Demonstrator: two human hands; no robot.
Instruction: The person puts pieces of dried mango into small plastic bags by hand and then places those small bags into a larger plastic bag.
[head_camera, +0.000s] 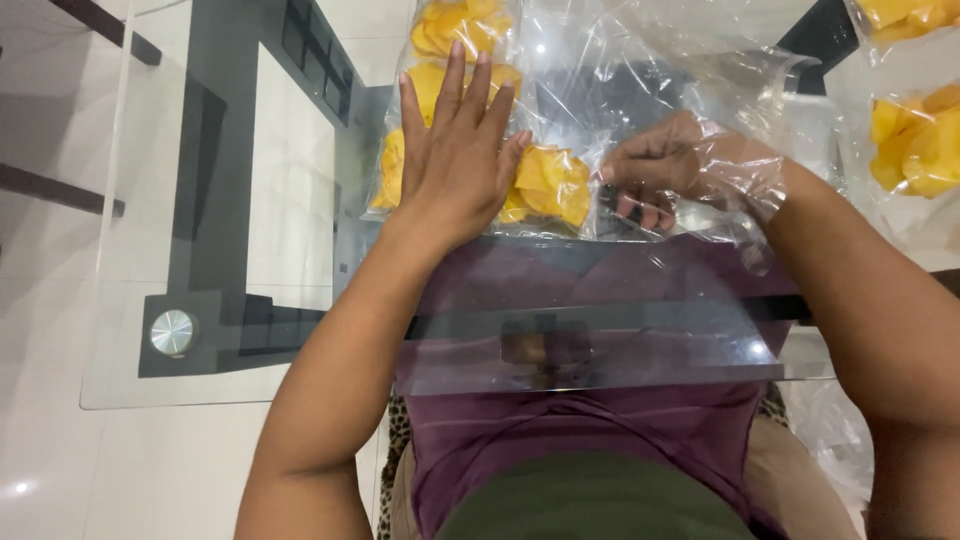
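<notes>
Bag of chips (540, 185) pressed flat by open left hand (458, 150); plastic pinched by closed right hand (655, 170).

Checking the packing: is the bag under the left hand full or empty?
Full: yellow chips fill the bag beneath the flat left hand.

Clear plastic bag (560, 120) of yellow chips (550, 185), flat on glass table (200, 150)

surface: glass table (200, 380) | on it: clear bags of yellow chips (550, 185), loose plastic film (690, 80)
</notes>
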